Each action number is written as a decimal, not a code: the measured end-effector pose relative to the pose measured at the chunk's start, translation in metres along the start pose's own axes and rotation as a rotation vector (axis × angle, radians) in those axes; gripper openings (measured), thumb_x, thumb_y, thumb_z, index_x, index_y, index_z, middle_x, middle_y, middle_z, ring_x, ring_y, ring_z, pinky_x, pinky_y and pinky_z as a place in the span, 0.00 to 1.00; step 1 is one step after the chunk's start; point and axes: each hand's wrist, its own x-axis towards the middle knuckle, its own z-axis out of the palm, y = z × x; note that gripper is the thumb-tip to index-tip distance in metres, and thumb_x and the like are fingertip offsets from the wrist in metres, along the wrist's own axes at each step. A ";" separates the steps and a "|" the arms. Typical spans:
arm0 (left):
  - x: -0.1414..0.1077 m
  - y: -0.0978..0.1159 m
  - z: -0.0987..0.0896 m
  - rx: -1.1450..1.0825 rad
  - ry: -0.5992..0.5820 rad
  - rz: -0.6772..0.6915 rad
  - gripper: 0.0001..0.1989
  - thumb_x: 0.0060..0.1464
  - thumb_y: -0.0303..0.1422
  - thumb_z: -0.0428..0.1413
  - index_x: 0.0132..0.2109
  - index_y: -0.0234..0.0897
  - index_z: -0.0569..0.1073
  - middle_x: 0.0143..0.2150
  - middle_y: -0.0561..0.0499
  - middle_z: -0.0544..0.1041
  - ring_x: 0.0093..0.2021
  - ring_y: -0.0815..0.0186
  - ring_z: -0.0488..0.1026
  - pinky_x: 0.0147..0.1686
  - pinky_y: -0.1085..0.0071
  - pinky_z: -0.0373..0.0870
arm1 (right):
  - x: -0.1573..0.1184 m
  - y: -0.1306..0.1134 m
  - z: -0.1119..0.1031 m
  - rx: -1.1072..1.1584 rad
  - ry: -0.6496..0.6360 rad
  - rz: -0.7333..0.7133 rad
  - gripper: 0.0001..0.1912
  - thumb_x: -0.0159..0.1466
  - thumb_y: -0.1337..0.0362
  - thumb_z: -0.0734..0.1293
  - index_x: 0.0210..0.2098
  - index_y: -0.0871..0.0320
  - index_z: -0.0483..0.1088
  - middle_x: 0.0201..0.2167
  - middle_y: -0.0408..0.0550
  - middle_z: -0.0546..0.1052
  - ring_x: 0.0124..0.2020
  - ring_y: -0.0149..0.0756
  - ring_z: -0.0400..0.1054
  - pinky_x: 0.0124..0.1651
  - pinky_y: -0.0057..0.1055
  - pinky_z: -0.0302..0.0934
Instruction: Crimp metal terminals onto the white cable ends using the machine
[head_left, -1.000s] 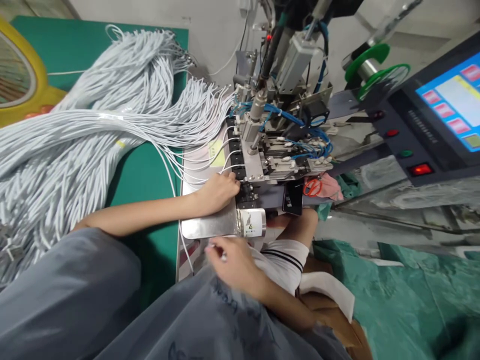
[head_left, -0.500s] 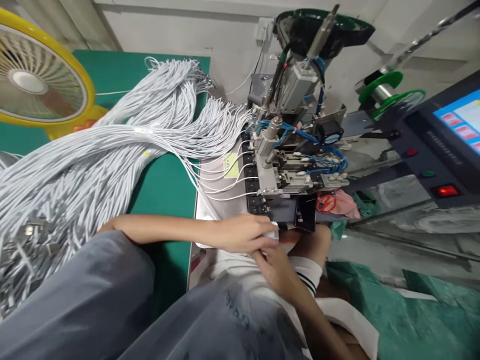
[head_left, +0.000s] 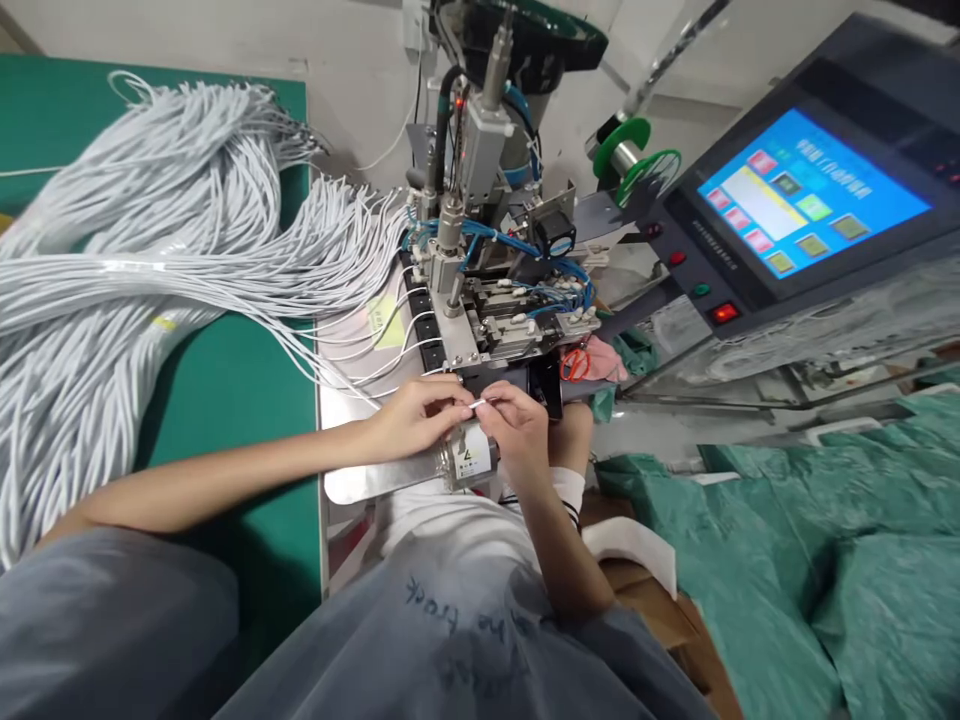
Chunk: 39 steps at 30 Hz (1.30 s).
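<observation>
Between the fingertips of both hands is the end of a white cable [head_left: 478, 404]. My left hand [head_left: 422, 415] pinches it from the left, and my right hand [head_left: 516, 425] pinches it from the right. Just below the hands lies a labelled silver box [head_left: 472, 452] at the edge of the metal plate [head_left: 367, 480]. Behind my hands stands the machine [head_left: 457, 300], with several white cables running into its black row of slots [head_left: 424, 325]. A large bundle of white cables [head_left: 180, 180] spreads over the left side.
The green table [head_left: 202, 400] is under the cables. At the right a control panel with a lit screen [head_left: 810, 195] stands beside a green spool [head_left: 630, 160]. Orange-handled scissors [head_left: 575, 364] and pink cloth [head_left: 606, 360] lie right of the machine. Green sheeting [head_left: 862, 540] covers the lower right.
My hands were together over a pale object; now they are a little apart, with the cable end between them and the silver box visible. The view has swung right, showing more of the screen.
</observation>
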 end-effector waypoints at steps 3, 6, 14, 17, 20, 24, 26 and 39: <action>0.002 0.001 -0.001 0.008 0.012 -0.001 0.11 0.57 0.34 0.52 0.35 0.31 0.76 0.28 0.50 0.70 0.25 0.74 0.67 0.23 0.79 0.63 | 0.002 -0.001 0.000 -0.064 0.018 -0.063 0.05 0.54 0.62 0.67 0.29 0.58 0.70 0.31 0.45 0.71 0.28 0.28 0.64 0.28 0.25 0.59; 0.003 0.000 -0.001 0.024 0.046 0.004 0.10 0.56 0.33 0.53 0.32 0.31 0.76 0.25 0.52 0.69 0.24 0.74 0.65 0.23 0.79 0.61 | 0.003 -0.002 -0.002 -0.079 0.012 -0.087 0.05 0.56 0.63 0.67 0.29 0.58 0.72 0.31 0.45 0.71 0.28 0.29 0.65 0.29 0.26 0.59; 0.005 -0.010 -0.002 0.083 0.086 0.055 0.08 0.52 0.29 0.56 0.27 0.32 0.75 0.24 0.53 0.68 0.25 0.74 0.64 0.24 0.78 0.60 | 0.002 -0.001 -0.003 -0.247 -0.017 -0.112 0.08 0.57 0.63 0.66 0.25 0.59 0.74 0.25 0.45 0.72 0.25 0.29 0.63 0.27 0.26 0.56; 0.003 -0.014 -0.002 0.163 0.081 0.090 0.09 0.53 0.28 0.55 0.26 0.32 0.74 0.25 0.53 0.69 0.26 0.73 0.65 0.26 0.77 0.61 | 0.004 -0.005 -0.009 -0.333 -0.072 -0.126 0.07 0.56 0.63 0.67 0.26 0.59 0.75 0.23 0.43 0.70 0.22 0.27 0.59 0.23 0.25 0.51; 0.002 -0.013 -0.002 0.238 0.091 0.056 0.09 0.51 0.27 0.55 0.23 0.32 0.71 0.25 0.53 0.69 0.26 0.73 0.65 0.27 0.76 0.61 | 0.008 -0.012 -0.013 -0.441 -0.138 -0.132 0.09 0.56 0.63 0.66 0.23 0.60 0.74 0.19 0.42 0.66 0.20 0.25 0.55 0.21 0.25 0.47; 0.004 -0.007 0.000 0.127 0.115 -0.068 0.12 0.48 0.27 0.58 0.20 0.32 0.67 0.22 0.55 0.67 0.25 0.73 0.64 0.25 0.77 0.60 | 0.009 -0.013 -0.008 -0.371 -0.115 -0.115 0.09 0.55 0.64 0.66 0.21 0.61 0.73 0.18 0.41 0.64 0.19 0.25 0.54 0.21 0.26 0.45; 0.005 -0.004 0.001 0.043 0.117 -0.119 0.12 0.46 0.29 0.60 0.19 0.31 0.67 0.21 0.55 0.68 0.24 0.74 0.64 0.25 0.77 0.59 | 0.006 -0.008 -0.002 -0.275 -0.071 -0.114 0.09 0.55 0.64 0.67 0.21 0.60 0.73 0.18 0.41 0.65 0.20 0.26 0.55 0.22 0.26 0.47; -0.004 -0.030 -0.004 0.885 0.075 0.425 0.15 0.58 0.27 0.46 0.25 0.35 0.70 0.23 0.51 0.66 0.25 0.69 0.62 0.27 0.72 0.59 | 0.014 -0.005 -0.006 -0.573 -0.128 -0.204 0.13 0.56 0.66 0.64 0.16 0.60 0.66 0.16 0.38 0.58 0.19 0.25 0.50 0.22 0.27 0.44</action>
